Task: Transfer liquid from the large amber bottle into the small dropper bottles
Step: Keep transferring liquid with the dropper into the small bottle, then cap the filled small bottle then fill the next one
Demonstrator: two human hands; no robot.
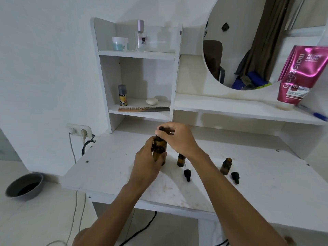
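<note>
The large amber bottle [160,150] stands upright on the white desk [113,167]. My left hand [150,159] is wrapped around its body. My right hand [177,137] grips the black dropper cap [161,129] at the bottle's neck. Just right of it stands a small amber dropper bottle [181,159], partly hidden behind my right wrist, with its black dropper cap [187,174] lying in front. Further right stands a second small amber bottle [226,166], open-topped, and its black dropper cap [235,177] lies on the desk beside it.
Behind my hands a white shelf unit [138,55] holds a comb [143,109], a small spray can [122,95], a jar and a clear perfume bottle. A round mirror [248,41] and a pink tube [300,75] sit to the right. A grey bowl [24,186] rests on the floor at left.
</note>
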